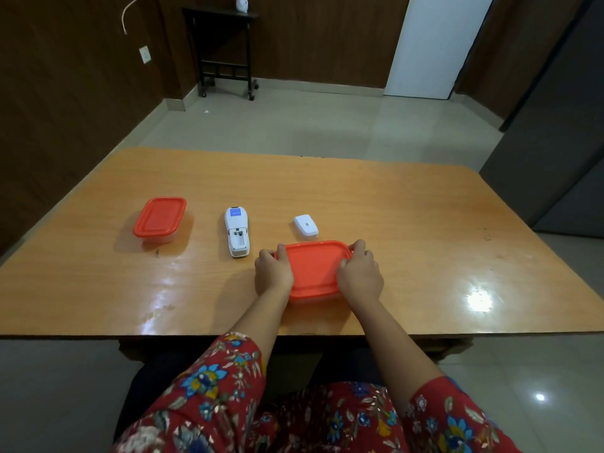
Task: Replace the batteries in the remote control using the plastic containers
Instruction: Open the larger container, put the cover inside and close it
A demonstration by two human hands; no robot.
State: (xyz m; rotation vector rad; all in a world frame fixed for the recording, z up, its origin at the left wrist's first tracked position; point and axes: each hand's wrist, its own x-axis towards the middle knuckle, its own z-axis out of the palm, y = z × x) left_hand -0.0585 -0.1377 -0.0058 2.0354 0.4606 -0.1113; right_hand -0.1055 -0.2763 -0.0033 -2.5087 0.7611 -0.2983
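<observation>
A clear plastic container with an orange lid (pixel 313 269) sits near the table's front edge. My left hand (pixel 273 271) grips its left rim and my right hand (pixel 359 273) grips its right rim, fingers curled over the lid's edge. The white remote control (pixel 237 231) lies face down to the left of it, its battery compartment open and looking empty. The remote's white battery cover (pixel 305 226) lies just behind the container. A second orange-lidded container (pixel 160 218) stands closed at the left. No batteries are visible.
The wooden table (pixel 425 240) stretches wide to the right and behind the objects. Beyond it are a tiled floor, a small black side table (pixel 225 50) against the wall and a white door (pixel 434 44).
</observation>
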